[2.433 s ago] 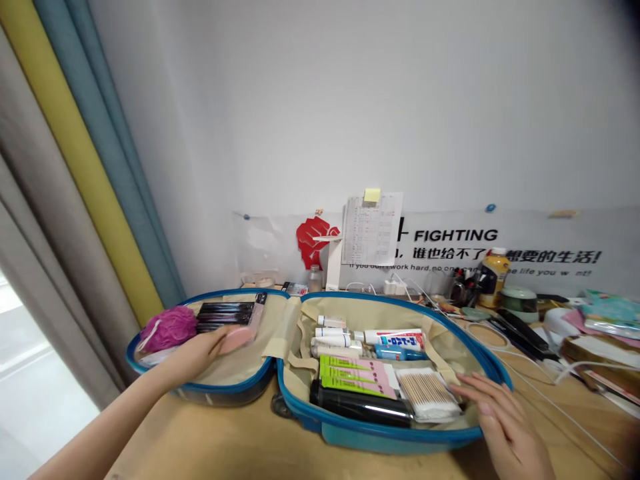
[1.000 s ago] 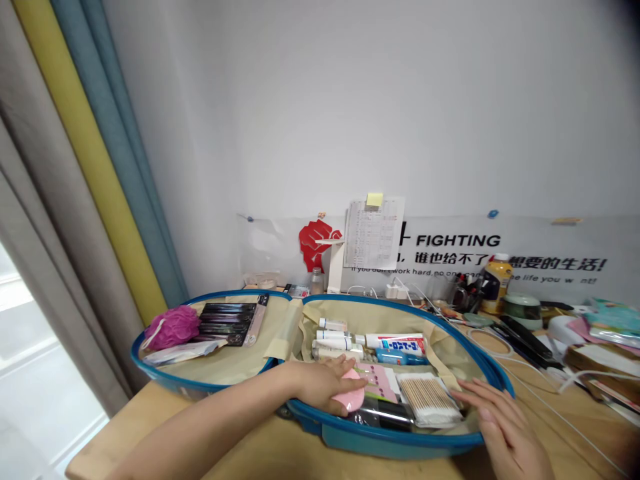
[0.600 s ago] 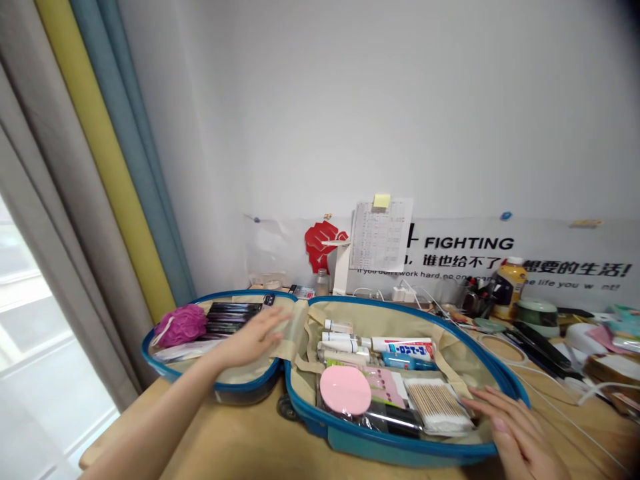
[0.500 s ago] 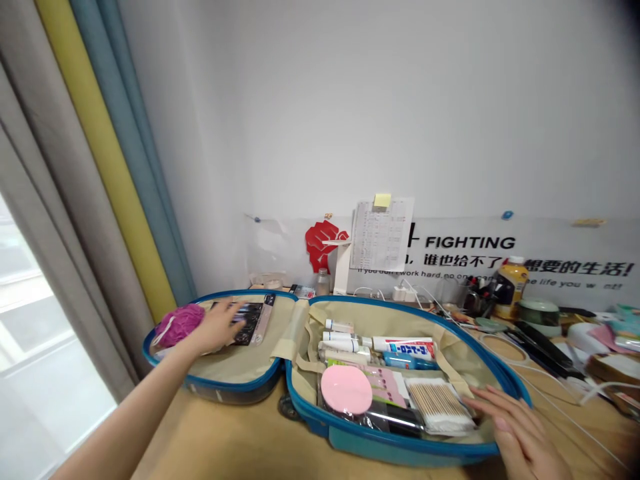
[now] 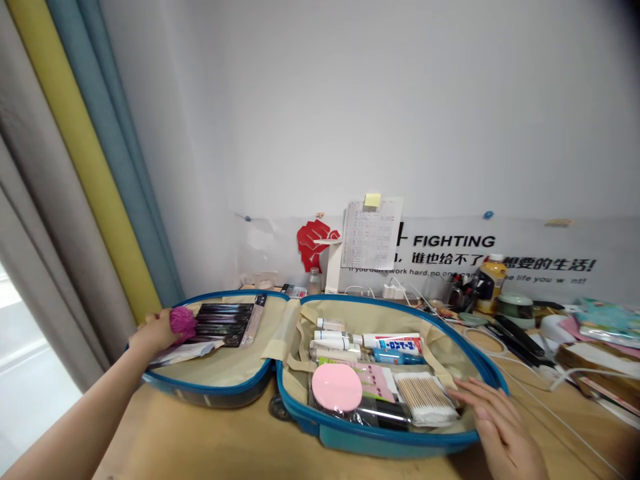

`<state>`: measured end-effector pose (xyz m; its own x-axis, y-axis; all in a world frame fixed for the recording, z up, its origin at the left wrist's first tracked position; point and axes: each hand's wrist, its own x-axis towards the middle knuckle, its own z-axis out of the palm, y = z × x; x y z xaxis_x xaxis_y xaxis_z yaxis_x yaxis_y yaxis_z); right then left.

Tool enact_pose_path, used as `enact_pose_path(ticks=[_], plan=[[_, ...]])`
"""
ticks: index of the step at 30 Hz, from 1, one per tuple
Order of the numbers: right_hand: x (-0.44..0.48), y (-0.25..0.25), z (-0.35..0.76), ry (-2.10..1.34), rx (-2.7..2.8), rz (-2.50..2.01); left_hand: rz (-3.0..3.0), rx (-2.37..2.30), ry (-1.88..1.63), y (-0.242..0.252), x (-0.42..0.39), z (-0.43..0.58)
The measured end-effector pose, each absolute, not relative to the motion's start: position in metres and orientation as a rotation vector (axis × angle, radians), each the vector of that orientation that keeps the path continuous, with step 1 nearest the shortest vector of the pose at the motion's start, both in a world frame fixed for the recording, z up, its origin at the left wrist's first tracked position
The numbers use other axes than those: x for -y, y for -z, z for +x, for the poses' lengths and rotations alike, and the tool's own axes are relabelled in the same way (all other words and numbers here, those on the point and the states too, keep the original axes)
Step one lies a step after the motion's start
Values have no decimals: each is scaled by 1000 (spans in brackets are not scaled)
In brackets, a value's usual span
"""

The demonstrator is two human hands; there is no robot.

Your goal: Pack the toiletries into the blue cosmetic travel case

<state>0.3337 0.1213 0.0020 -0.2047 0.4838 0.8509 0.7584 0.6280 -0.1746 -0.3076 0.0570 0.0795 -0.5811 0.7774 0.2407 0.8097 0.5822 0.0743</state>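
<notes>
An open suitcase (image 5: pixel 320 427) with blue edges lies on the wooden table, its two halves spread flat. At the left end of the left half, my left hand (image 5: pixel 156 331) is closed round a purple mesh ball (image 5: pixel 183 324). Beside it lie a dark brush pack (image 5: pixel 225 323) and a white packet (image 5: pixel 193 351). My right hand (image 5: pixel 500 423) rests with fingers apart on the right half's rim, near the cotton swabs (image 5: pixel 425 398). That half also holds a pink round pad (image 5: pixel 337 387), a toothpaste box (image 5: pixel 393 343), a blue tube (image 5: pixel 397 357) and white tubes (image 5: pixel 331 340).
Behind the suitcase stand a white stand (image 5: pixel 333 267) and a small bottle (image 5: pixel 315 281). Cables, a yellow bottle (image 5: pixel 490 283), a green jar (image 5: pixel 516 309) and other clutter lie on the right. Curtains (image 5: pixel 100 160) hang on the left.
My left hand has moved left from over the brush pack and closed round the purple ball, uncovering the pack. The view has shifted slightly; my right hand stays at the rim.
</notes>
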Motion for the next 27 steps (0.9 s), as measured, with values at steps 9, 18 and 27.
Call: enact_pose_path(ticks=[9,18,27], plan=[[-120,0,335,287,1871,-1020,-1249,2570,314,-108,-62,-283],[-119,1,333,197,1823,-1065,-1838,2167,686,-159,-112,-153],[-114,-5,329,208,1830,-1058,-2735,1669,568,-148,-157,39]])
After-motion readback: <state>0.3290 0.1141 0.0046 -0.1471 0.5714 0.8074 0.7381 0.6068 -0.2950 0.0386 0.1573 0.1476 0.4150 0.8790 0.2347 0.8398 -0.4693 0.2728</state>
